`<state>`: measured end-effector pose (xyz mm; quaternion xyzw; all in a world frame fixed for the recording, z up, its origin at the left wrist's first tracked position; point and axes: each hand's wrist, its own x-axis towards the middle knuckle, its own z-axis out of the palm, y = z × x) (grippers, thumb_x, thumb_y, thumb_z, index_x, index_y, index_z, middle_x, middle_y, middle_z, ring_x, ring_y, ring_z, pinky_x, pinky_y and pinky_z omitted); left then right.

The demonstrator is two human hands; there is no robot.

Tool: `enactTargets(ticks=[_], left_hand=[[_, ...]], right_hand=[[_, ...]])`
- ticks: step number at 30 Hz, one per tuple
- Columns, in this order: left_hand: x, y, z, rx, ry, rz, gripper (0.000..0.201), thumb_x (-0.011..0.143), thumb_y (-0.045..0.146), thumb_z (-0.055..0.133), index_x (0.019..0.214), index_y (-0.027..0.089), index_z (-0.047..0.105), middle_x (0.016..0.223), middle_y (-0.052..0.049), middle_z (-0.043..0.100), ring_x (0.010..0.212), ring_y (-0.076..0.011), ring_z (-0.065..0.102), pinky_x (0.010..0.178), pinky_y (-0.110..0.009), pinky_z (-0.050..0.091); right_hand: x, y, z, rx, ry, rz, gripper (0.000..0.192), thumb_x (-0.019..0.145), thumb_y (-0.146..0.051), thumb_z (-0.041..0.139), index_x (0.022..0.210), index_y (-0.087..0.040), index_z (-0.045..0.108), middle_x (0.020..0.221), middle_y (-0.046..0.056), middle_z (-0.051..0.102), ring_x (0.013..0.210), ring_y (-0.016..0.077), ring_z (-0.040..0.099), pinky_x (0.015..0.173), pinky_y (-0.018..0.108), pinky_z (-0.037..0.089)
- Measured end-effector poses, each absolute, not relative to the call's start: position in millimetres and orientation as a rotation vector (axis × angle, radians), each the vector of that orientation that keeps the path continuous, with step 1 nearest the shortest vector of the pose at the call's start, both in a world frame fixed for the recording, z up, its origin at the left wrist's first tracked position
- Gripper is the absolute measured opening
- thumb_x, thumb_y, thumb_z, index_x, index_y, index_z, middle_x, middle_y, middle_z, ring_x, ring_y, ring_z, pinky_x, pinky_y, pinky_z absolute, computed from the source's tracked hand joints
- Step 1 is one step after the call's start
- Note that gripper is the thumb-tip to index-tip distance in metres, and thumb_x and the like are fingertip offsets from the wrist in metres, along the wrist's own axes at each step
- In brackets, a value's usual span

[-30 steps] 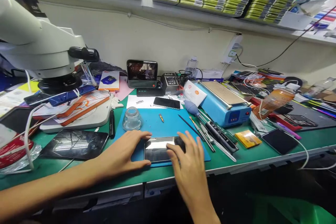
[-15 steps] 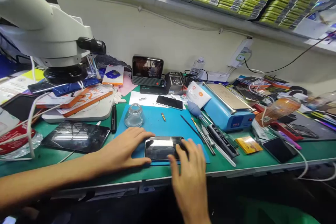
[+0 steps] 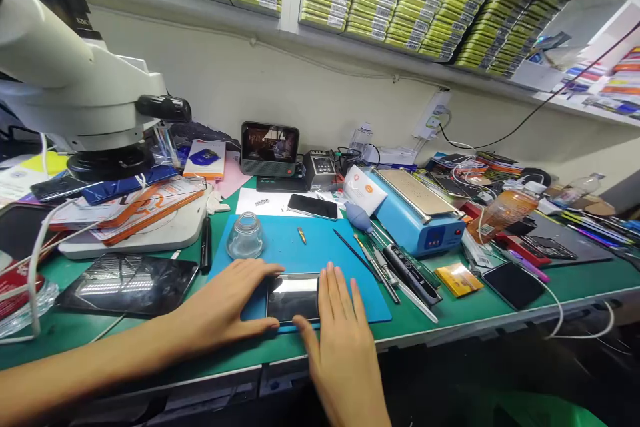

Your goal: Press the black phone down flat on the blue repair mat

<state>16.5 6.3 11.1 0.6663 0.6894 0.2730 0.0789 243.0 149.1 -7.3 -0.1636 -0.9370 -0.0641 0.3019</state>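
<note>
A smartphone (image 3: pixel 293 299) with a dark, reflective screen lies on the blue mat (image 3: pixel 280 233) near the bench's front edge. My left hand (image 3: pixel 237 300) steadies its left end, the index finger at the far edge and the thumb at the near edge. Across the right end lies my right hand (image 3: pixel 343 320), fingers stretched out and thumb apart, covering that part of the phone. Beyond the left hand stands a glass jar (image 3: pixel 245 237). A small brass-coloured tip (image 3: pixel 301 235) sits farther back on the mat.
A microscope (image 3: pixel 115 100) overhangs the left side, above stacked boxes. The dark tablet (image 3: pixel 130 283) lies left of the mat. To the right are tweezers (image 3: pixel 383 268), a black pen-shaped tool (image 3: pixel 413 275) and a blue heating plate (image 3: pixel 420 213). Another phone (image 3: pixel 313 207) rests behind on white paper.
My right hand's fingers have straightened and now lie flatter over the phone's right end. My left hand keeps its place at the left end. The camera view has shifted.
</note>
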Motion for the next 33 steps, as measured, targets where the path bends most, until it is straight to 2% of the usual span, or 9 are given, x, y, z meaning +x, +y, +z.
enactTargets(ticks=[4,9,13,19,22,25,27,31,33], left_hand=[[17,5,8,1.972,2.067,0.840,0.069,0.099,0.051,0.077,0.154,0.040,0.038,0.148,-0.002,0.059,0.135,-0.0297,0.057,0.116,-0.051,0.050],[15,4,5,1.990,2.076,0.811,0.065,0.101,0.055,0.072,0.154,0.041,0.036,0.148,-0.002,0.058,0.137,-0.0307,0.056,0.117,-0.054,0.049],[15,4,6,2.050,2.092,0.821,0.067,0.101,0.053,0.073,0.155,0.038,0.036,0.148,-0.004,0.059,0.135,-0.0295,0.059,0.116,-0.050,0.052],[14,2,15,2.136,2.057,0.820,0.059,0.101,0.057,0.072,0.151,0.037,0.049,0.149,-0.003,0.062,0.135,-0.0290,0.062,0.115,-0.047,0.056],[10,-1,16,2.259,2.042,0.812,0.047,0.107,0.054,0.064,0.149,0.036,0.056,0.153,-0.003,0.061,0.137,-0.0270,0.063,0.115,-0.045,0.057],[8,-1,14,2.391,2.047,0.813,0.042,0.108,0.049,0.063,0.147,0.033,0.062,0.152,-0.004,0.062,0.135,-0.0264,0.065,0.112,-0.042,0.061],[8,0,12,2.462,2.055,0.812,0.043,0.107,0.049,0.065,0.146,0.031,0.063,0.152,-0.005,0.063,0.133,-0.0273,0.067,0.112,-0.043,0.062],[11,2,13,2.655,2.037,0.801,0.041,0.109,0.045,0.062,0.144,0.025,0.064,0.150,-0.006,0.063,0.130,-0.0243,0.068,0.115,-0.038,0.057],[13,2,14,2.746,2.027,0.782,0.038,0.111,0.041,0.056,0.143,0.022,0.063,0.149,-0.007,0.064,0.130,-0.0215,0.068,0.115,-0.034,0.055]], right_hand=[[273,122,-14,-0.347,-2.483,-0.201,0.084,0.108,-0.059,0.052,0.168,-0.003,0.033,0.164,0.018,0.051,0.154,0.0375,0.050,0.120,0.052,0.054],[285,138,24,-0.595,-2.269,-0.092,0.058,0.112,-0.031,0.048,0.167,-0.013,0.040,0.166,0.013,0.051,0.157,0.0311,0.047,0.131,0.055,0.039],[262,162,14,-0.524,-2.395,-0.071,0.056,0.114,-0.038,0.045,0.164,-0.014,0.044,0.165,0.012,0.052,0.153,0.0315,0.052,0.122,0.056,0.052],[260,174,-14,-0.539,-2.339,0.082,0.052,0.114,-0.028,0.044,0.164,-0.014,0.044,0.164,0.013,0.054,0.156,0.0263,0.049,0.128,0.053,0.047],[264,174,-12,-0.617,-2.312,0.137,0.047,0.114,-0.024,0.041,0.158,-0.010,0.053,0.159,0.015,0.059,0.152,0.0258,0.054,0.126,0.051,0.050],[262,171,-15,-0.611,-2.326,0.085,0.045,0.113,-0.021,0.044,0.154,-0.008,0.057,0.153,0.016,0.064,0.148,0.0271,0.058,0.124,0.050,0.052],[258,166,-21,-0.600,-2.242,0.038,0.044,0.111,-0.016,0.045,0.153,-0.007,0.057,0.150,0.016,0.067,0.147,0.0257,0.059,0.126,0.049,0.048],[254,151,-38,-0.659,-2.053,0.070,0.046,0.110,-0.010,0.044,0.155,-0.011,0.054,0.148,0.012,0.069,0.147,0.0228,0.058,0.133,0.052,0.032],[255,145,-44,-0.700,-2.017,0.096,0.047,0.111,-0.011,0.043,0.156,-0.012,0.053,0.149,0.012,0.068,0.148,0.0231,0.057,0.132,0.051,0.032]])
